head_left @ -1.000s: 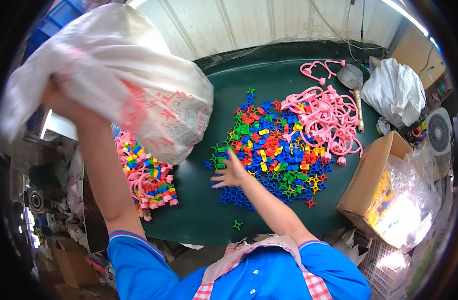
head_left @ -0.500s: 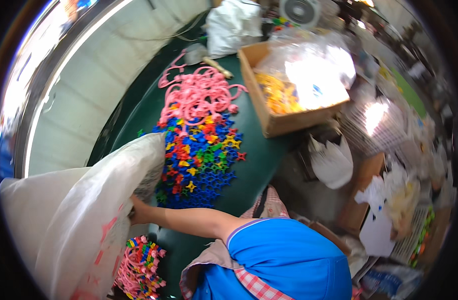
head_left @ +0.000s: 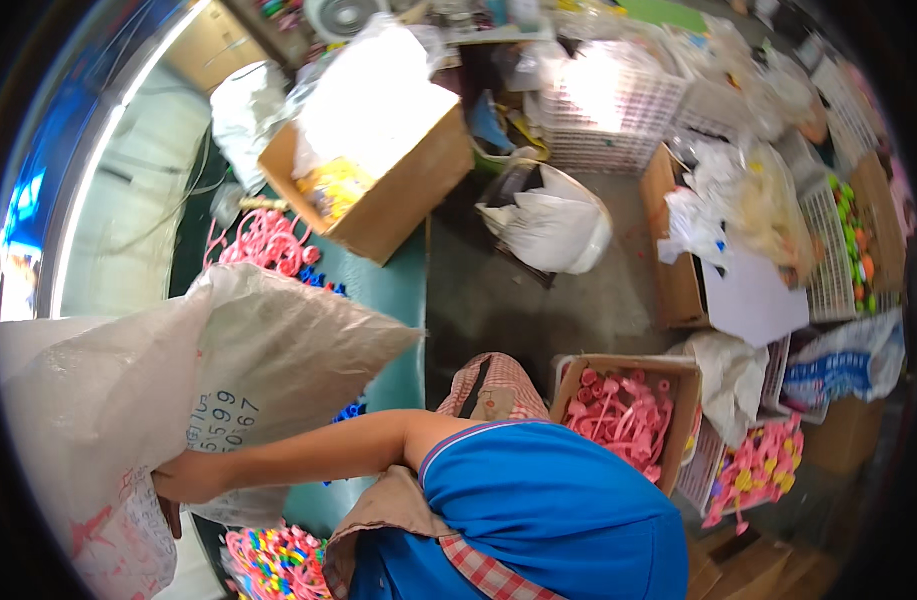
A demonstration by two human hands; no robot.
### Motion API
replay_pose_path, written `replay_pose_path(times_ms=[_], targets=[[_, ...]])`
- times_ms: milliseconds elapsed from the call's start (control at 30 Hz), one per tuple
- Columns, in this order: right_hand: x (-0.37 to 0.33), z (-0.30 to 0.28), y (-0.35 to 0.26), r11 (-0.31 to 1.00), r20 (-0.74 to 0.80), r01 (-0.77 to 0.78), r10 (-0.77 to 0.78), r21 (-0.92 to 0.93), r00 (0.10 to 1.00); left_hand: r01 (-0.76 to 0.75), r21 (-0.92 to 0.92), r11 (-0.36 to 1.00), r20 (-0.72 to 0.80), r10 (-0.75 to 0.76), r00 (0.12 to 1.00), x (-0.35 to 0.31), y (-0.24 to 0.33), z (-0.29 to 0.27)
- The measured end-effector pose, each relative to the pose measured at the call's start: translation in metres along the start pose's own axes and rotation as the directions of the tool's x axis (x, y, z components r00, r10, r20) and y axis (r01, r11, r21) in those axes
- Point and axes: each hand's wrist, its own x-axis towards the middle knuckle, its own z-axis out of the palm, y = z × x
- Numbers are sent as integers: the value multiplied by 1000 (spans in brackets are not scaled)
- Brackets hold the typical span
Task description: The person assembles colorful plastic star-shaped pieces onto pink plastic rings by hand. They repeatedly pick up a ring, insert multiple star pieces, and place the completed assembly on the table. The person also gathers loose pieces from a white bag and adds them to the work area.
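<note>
My right hand (head_left: 186, 478) is closed on the side of a large white woven sack (head_left: 98, 400) at the left. My arm reaches out to it from a blue sleeve, and the fingertips are partly hidden against the sack. The sack's far corner stretches over the green tabletop (head_left: 388, 310) and hides most of a pile of small plastic pieces. Pink curly plastic pieces (head_left: 263, 240) and a few blue pieces (head_left: 350, 412) show past the sack's edges. My left hand is not in view.
A cardboard box (head_left: 408, 190) with yellow pieces and clear plastic stands on the table's far part. A white-lined bin (head_left: 553, 225) is on the floor. To the right are a box of pink parts (head_left: 628, 415) and stacked crates (head_left: 608, 120). Mixed colourful pieces (head_left: 273, 560) sit below the sack.
The view has swung right, showing more floor and boxes. The sack now spreads farther over the table and covers much of the coloured pile. My right hand still grips it.
</note>
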Motion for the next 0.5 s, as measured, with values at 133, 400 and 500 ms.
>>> replay_pose_path(times_ms=[133,400,500], targets=[[-49,-23,-63,905,-166,196,-274,-378,947,-139,-28,990,106,141,984,13,50,34],[-282,-113,-176,567,-398,-39,-528,-823,750,-529,-316,788,175,596,784,72,248,118],[-349,-98,-264,751,-740,-427,-121,-504,661,-642,-452,619,131,759,638,75,355,139]])
